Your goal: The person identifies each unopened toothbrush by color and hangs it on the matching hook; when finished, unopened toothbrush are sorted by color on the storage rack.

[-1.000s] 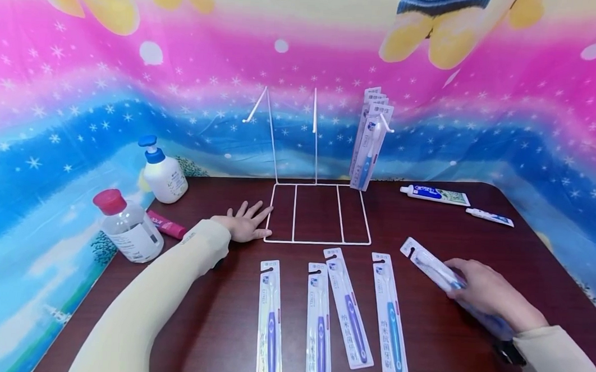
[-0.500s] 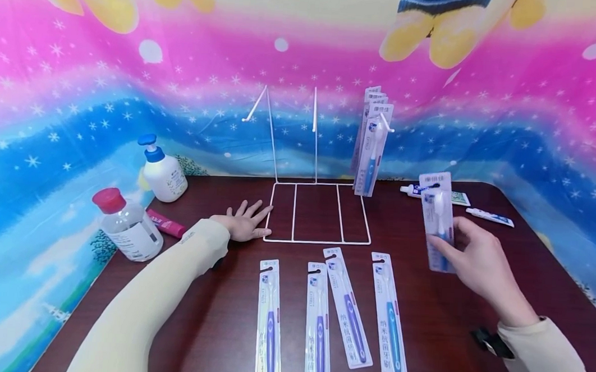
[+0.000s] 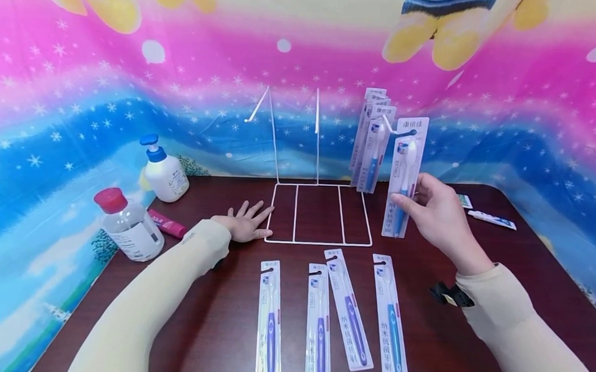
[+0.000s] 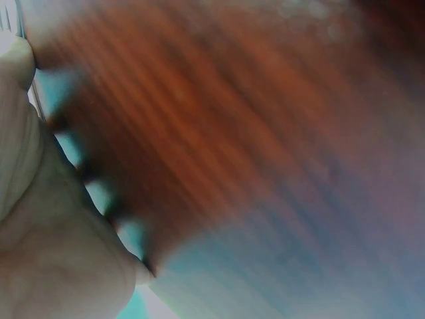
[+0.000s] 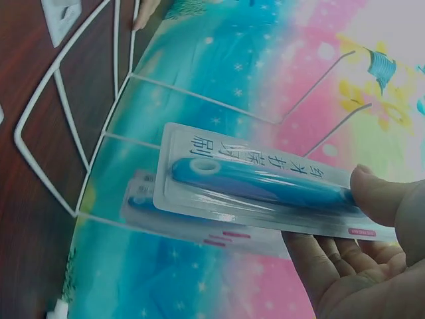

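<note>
Between thumb and fingers my right hand (image 3: 440,219) holds a packaged toothbrush (image 3: 405,175) with a blue handle, upright above the table. Its card's hanging slot is close to the tip of the right hook of a white wire rack (image 3: 317,243); I cannot tell whether they touch. Several packaged toothbrushes (image 3: 372,156) hang on that hook. In the right wrist view the held toothbrush (image 5: 259,183) covers part of the hanging ones. My left hand (image 3: 245,225) lies flat on the table, fingers spread, against the rack's left side. The left wrist view shows its palm (image 4: 60,246) and blurred wood.
Several packaged toothbrushes, one teal (image 3: 394,326) and others purple (image 3: 354,318), lie in front of the rack. At left stand a pump bottle (image 3: 166,176) and a red-capped bottle (image 3: 131,230), beside a pink tube (image 3: 167,224). A small toothpaste tube (image 3: 492,220) lies at right.
My right hand has lifted the blue toothbrush from the table at right, turned it upright and carried it left to the rack's right hook. The left hand has stayed still.
</note>
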Demonstrator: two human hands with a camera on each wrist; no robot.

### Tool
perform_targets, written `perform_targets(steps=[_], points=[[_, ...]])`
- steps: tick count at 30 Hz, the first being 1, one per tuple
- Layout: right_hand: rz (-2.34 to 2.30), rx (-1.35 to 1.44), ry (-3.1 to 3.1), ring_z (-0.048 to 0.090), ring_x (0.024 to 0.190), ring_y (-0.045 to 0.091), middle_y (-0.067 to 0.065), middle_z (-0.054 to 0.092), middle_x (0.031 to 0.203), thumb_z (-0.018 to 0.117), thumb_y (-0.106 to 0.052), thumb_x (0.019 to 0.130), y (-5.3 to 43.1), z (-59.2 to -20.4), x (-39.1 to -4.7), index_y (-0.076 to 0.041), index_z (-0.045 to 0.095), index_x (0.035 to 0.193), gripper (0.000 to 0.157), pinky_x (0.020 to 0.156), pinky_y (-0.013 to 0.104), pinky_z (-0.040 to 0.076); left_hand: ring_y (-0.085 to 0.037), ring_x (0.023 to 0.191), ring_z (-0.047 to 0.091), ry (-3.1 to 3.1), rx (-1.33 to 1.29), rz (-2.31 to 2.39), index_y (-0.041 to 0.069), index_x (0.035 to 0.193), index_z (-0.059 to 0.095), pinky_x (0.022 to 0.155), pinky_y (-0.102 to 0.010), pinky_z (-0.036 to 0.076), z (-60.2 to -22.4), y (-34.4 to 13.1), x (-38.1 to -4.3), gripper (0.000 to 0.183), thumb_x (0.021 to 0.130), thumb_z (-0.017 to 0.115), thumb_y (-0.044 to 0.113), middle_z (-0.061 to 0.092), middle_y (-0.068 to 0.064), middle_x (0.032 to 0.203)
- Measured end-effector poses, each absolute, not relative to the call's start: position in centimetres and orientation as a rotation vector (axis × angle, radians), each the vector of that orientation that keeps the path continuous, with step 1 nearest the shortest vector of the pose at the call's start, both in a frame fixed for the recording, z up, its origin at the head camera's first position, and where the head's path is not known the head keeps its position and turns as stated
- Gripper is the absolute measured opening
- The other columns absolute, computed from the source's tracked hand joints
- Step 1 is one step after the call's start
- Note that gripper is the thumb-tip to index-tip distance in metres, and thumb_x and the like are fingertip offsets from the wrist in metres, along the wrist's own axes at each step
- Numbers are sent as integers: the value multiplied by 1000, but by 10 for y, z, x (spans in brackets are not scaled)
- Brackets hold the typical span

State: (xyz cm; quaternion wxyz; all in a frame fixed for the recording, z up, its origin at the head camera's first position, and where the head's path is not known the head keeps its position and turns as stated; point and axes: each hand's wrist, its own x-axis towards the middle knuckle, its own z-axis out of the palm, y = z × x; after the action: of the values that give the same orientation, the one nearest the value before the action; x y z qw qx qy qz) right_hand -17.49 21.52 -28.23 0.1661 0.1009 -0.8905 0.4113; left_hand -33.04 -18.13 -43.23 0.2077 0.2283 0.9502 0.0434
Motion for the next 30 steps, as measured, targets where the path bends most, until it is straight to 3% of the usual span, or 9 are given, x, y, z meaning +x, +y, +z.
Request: perform_targets(steps=[12, 26, 30], points=[[1264, 232, -2578, 61, 98, 26, 10, 59, 120, 63, -39, 84, 208, -287, -193, -12, 51, 128, 53, 80, 47, 48, -39, 136, -10, 2633, 652, 75, 31, 148, -5, 100, -64, 3, -414, -176, -318, 77, 88, 28, 66, -10, -6, 153], [1343, 194, -2626, 61, 98, 25, 11, 59, 119, 63, -38, 85, 200, -296, -230, -11, 49, 130, 54, 80, 46, 48, -33, 136, -13, 2637, 636, 85, 37, 146, -8, 101, -63, 2, -428, -180, -327, 84, 79, 23, 78, -13, -1, 153], [1329, 179, -2637, 60, 100, 27, 11, 57, 121, 62, -38, 85, 199, -297, -242, -12, 47, 132, 56, 81, 46, 48, -35, 136, -12, 2636, 640, 91, 34, 147, -7, 101, -63, 2, -425, -179, -325, 81, 84, 26, 73, -12, -3, 153]])
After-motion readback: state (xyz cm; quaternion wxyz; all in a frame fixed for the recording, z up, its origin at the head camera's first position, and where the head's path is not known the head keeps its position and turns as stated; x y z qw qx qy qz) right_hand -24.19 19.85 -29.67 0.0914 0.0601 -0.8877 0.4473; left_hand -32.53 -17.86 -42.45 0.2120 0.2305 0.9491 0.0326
